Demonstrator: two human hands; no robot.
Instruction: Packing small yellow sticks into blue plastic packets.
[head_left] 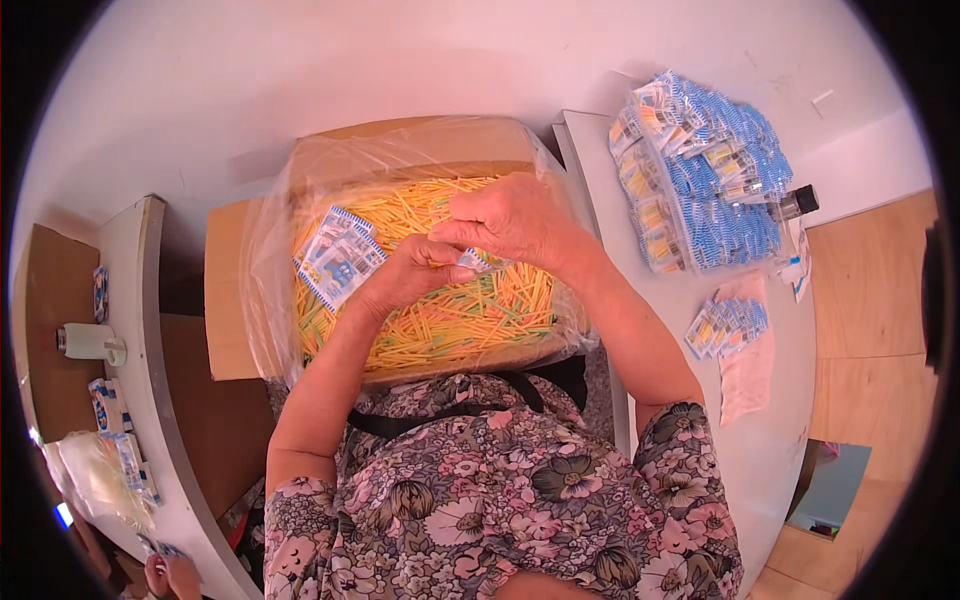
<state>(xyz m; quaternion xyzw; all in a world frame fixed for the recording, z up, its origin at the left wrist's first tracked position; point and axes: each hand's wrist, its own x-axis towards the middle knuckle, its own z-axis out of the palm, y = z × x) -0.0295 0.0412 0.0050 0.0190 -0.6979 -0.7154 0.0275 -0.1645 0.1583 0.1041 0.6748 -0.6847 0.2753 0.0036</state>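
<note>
1. Far left: a brown board surface, then a narrow white worktop (140,330) curving along the rim, carrying a white roll (88,341), small blue-and-white packets (108,405) and a clear plastic bag (90,480).
2. At the bottom left edge: another person's hand (170,575), partly cut off by the rim.
3. Behind everything: a plain white wall (400,60), bent by the lens.
4. Centre: a cardboard box (228,290) lined with clear plastic, filled with thin yellow sticks (440,320), a few green among them.
5. Resting on the sticks at the box's left: a fan of flat blue-and-white sachets (338,256).
6. Above the box: left hand (405,275), grip closed, fingers pinching one small sachet (472,261).
7. Just right of it: right hand (510,220), grip closed on the same small sachet from above, fingertips meeting those of the left hand.
8. Below the hands: floral sleeves and a black strap across the lap.
9. Right: a second white worktop (780,400) with a large heap of filled sachets (700,175), a small dark bottle (797,203) just beside it, a smaller bundle of sachets (728,325) nearer, and a pale translucent sheet (748,375).
10. Far right: light wooden floor (865,290).
</note>
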